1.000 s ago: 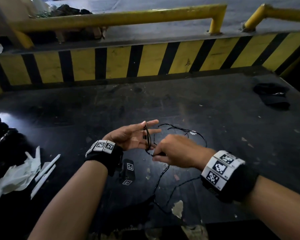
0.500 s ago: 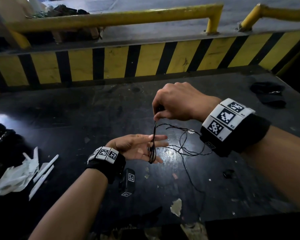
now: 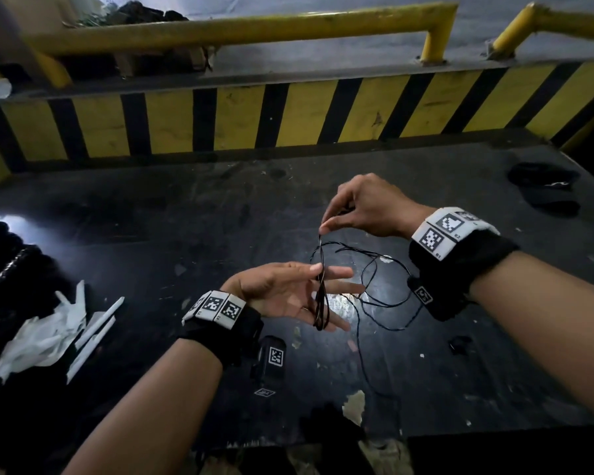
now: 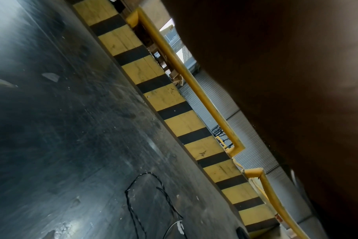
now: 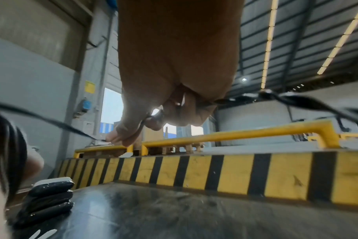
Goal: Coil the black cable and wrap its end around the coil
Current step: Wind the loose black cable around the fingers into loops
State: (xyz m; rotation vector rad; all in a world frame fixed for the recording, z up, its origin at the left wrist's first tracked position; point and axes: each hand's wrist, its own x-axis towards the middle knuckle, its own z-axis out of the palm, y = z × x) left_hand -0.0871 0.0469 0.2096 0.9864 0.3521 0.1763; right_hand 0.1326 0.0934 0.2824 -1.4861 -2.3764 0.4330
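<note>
- Nearest, the left hand (image 3: 288, 296) lies palm-up with straight, spread fingers, wrapped by several turns of the black cable (image 3: 321, 303); more slack has been taken up than a second ago.
- Above that left hand, the right hand (image 3: 364, 207), raised from beside it, pinches the strand; coiling looks roughly midway.
- No readable writing; wristband markers only.
- Loose cable lies beyond.

A scuffed, glossy black tabletop (image 3: 151, 234) meets a yellow-and-black striped barrier (image 3: 241, 118) at its far edge, with yellow tubular steel rails (image 3: 220, 29) beyond. Strip lights (image 5: 268, 45) line the corrugated ceiling.
</note>
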